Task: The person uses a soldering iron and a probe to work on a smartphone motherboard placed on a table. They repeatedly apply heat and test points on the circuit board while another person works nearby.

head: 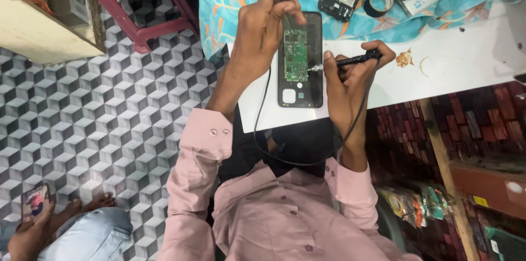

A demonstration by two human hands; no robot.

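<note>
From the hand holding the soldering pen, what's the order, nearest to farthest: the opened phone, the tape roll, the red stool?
From the right hand:
1. Opened phone, right beside it on the white table.
2. Black tape roll, on the blue cloth.
3. Red stool, on the patterned floor.

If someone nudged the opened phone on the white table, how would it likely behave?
The opened phone lies flat and thin, so it would probably slide, not tip or roll. Its exposed green circuit board looks fragile. The left hand seems to steady its top end.
</note>
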